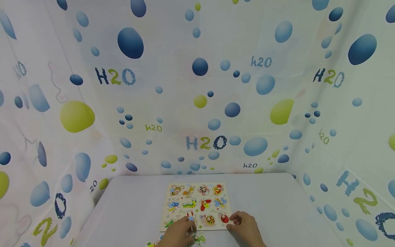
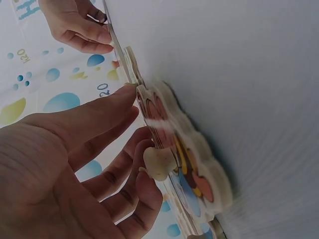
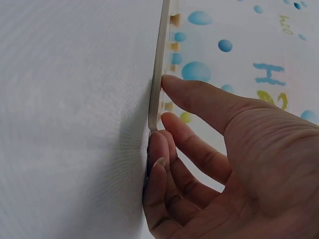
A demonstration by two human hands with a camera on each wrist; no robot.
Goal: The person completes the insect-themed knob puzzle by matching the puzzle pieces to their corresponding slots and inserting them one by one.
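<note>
A cream wooden peg puzzle board (image 1: 197, 196) with several insect pictures lies on the white table. At its near right corner my right hand (image 1: 245, 227) grips the edge; in the right wrist view the thumb (image 3: 199, 97) touches the board's rim (image 3: 158, 64), with the fingers bent around the corner. My left hand (image 1: 179, 232) is over the near edge, its thumb and index tips close together beside a green insect piece (image 1: 201, 238). The left wrist view shows a red, yellow and blue piece (image 2: 192, 159) with a round wooden knob (image 2: 159, 163) close to the left fingers. Whether they pinch anything is hidden.
More loose puzzle pieces (image 1: 151, 244) lie partly behind the left hand at the bottom. The white tabletop (image 1: 277, 199) stretches around the board. A curtain (image 1: 172, 103) printed with blue and green drops hangs behind and at both sides.
</note>
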